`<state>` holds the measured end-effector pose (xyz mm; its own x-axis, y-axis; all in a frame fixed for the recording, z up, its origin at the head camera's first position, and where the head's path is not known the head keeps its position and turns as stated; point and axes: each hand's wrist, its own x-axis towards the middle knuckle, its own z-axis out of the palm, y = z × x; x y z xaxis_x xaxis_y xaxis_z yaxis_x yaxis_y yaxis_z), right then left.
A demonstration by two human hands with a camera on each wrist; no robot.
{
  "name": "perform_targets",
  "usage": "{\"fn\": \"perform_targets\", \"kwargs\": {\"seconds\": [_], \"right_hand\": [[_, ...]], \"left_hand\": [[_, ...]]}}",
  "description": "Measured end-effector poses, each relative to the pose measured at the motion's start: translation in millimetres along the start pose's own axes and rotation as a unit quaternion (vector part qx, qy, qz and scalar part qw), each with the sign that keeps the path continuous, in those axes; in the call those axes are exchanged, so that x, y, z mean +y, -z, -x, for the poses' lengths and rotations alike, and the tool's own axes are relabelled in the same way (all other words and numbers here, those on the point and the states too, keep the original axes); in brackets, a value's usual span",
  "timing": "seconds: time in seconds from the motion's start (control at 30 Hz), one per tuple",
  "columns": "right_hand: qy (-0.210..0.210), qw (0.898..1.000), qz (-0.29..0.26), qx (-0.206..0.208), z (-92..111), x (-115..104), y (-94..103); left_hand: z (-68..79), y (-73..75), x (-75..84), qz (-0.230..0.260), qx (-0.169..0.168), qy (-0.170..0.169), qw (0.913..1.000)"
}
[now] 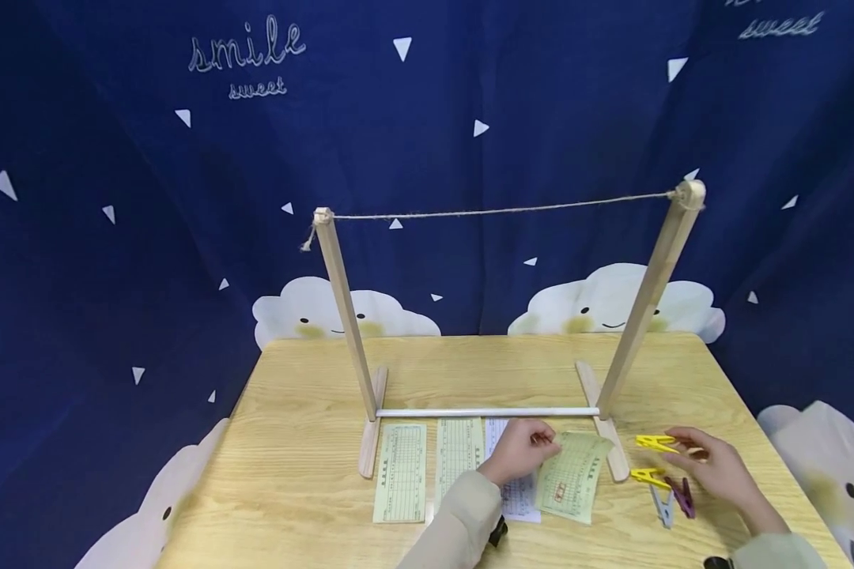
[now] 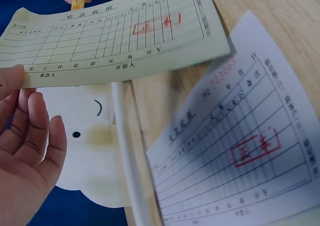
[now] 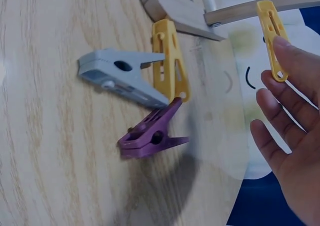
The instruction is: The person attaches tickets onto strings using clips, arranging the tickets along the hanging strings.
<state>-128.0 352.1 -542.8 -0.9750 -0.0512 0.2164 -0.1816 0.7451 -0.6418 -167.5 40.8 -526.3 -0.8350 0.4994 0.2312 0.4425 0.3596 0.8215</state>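
My left hand (image 1: 519,452) pinches a pale green receipt slip (image 1: 575,478) by its edge. In the left wrist view this printed slip (image 2: 120,40), with its red stamp, is lifted and tilted, and the thumb lies over its corner. A white receipt slip (image 1: 521,504) lies partly under the left hand and the green slip. On the right, my right hand (image 1: 719,468) holds a yellow clothespin (image 3: 272,40) between thumb and fingers. Below that hand lie another yellow clothespin (image 3: 170,60), a grey clothespin (image 3: 120,73) and a purple clothespin (image 3: 152,131), close together on the table.
Two more green slips, a left one (image 1: 401,474) and a middle one (image 1: 457,454), lie in front of a white rod (image 1: 487,412). Wooden posts, left (image 1: 347,316) and right (image 1: 648,308), carry a twine line (image 1: 498,211). Behind the wooden table (image 1: 292,442) hangs a blue curtain (image 1: 427,142).
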Motion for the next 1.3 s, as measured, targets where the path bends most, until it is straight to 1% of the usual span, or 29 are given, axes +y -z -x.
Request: {"fn": "perform_targets", "kwargs": {"seconds": [0.23,0.37,0.5,0.6,0.67,0.7,0.73,0.77,0.8,0.83,0.9,0.93,0.97,1.0,1.03,1.07,1.13,1.17,1.3], "right_hand": [[0.007,0.997,-0.058,0.041,1.3,-7.8,2.4],[0.017,0.996,-0.064,0.052,2.1,-15.0,6.6],[0.029,0.995,-0.069,0.062,1.7,-15.3,8.1],[0.033,0.992,-0.087,0.082,-0.6,0.3,2.0],[0.044,0.991,-0.103,0.080,-2.9,12.9,-0.5],[0.048,0.990,-0.099,0.086,-4.3,21.5,-3.5],[0.045,0.989,-0.108,0.093,-5.5,27.5,-5.7],[0.050,0.989,-0.113,0.087,-6.4,29.4,-4.7],[0.056,0.988,-0.109,0.090,-7.9,34.8,-5.8],[0.051,0.989,-0.111,0.084,-9.0,33.8,-4.1],[0.062,0.988,-0.087,0.109,-13.2,54.6,-11.8],[0.061,0.988,-0.094,0.102,-12.9,41.9,-6.5],[0.062,0.990,-0.079,0.100,-12.2,27.4,-1.4],[0.060,0.990,-0.064,0.108,-11.5,14.7,1.5],[0.059,0.991,-0.060,0.104,-10.4,-3.0,6.9],[0.063,0.990,-0.058,0.111,-9.7,-16.4,10.0],[0.050,0.992,-0.062,0.101,-5.7,-65.8,24.6],[0.052,0.991,-0.057,0.108,-6.0,-70.9,24.7],[0.066,0.988,-0.066,0.123,-7.1,-78.4,23.3]], "left_hand": [[2.1,7.5,9.5,-0.004,0.002,-0.020,0.9998],[3.8,12.2,14.0,-0.007,0.001,-0.036,0.9993],[5.7,18.0,17.8,-0.021,0.008,-0.066,0.9976],[6.8,22.6,21.0,-0.032,0.017,-0.086,0.9956],[7.3,25.7,23.0,-0.033,0.023,-0.098,0.9943],[7.4,27.4,24.2,-0.031,0.024,-0.102,0.9940],[7.5,29.2,25.4,-0.030,0.024,-0.106,0.9936],[7.7,31.0,26.5,-0.029,0.024,-0.110,0.9932],[7.8,32.9,27.7,-0.023,0.023,-0.113,0.9930],[7.8,34.6,28.7,-0.017,0.021,-0.115,0.9930],[8.0,38.0,31.1,-0.008,0.018,-0.118,0.9928],[8.2,39.8,32.7,-0.005,0.017,-0.117,0.9929],[8.7,41.7,34.2,0.000,0.016,-0.116,0.9931],[9.1,43.3,35.2,0.005,0.016,-0.116,0.9932],[9.4,45.2,36.4,0.006,0.017,-0.116,0.9931],[9.7,47.3,37.7,0.007,0.018,-0.117,0.9930],[10.1,51.6,39.7,0.007,0.023,-0.119,0.9926],[10.3,53.6,40.2,0.006,0.026,-0.123,0.9921],[11.5,61.0,42.9,-0.011,0.039,-0.149,0.9880]]}}
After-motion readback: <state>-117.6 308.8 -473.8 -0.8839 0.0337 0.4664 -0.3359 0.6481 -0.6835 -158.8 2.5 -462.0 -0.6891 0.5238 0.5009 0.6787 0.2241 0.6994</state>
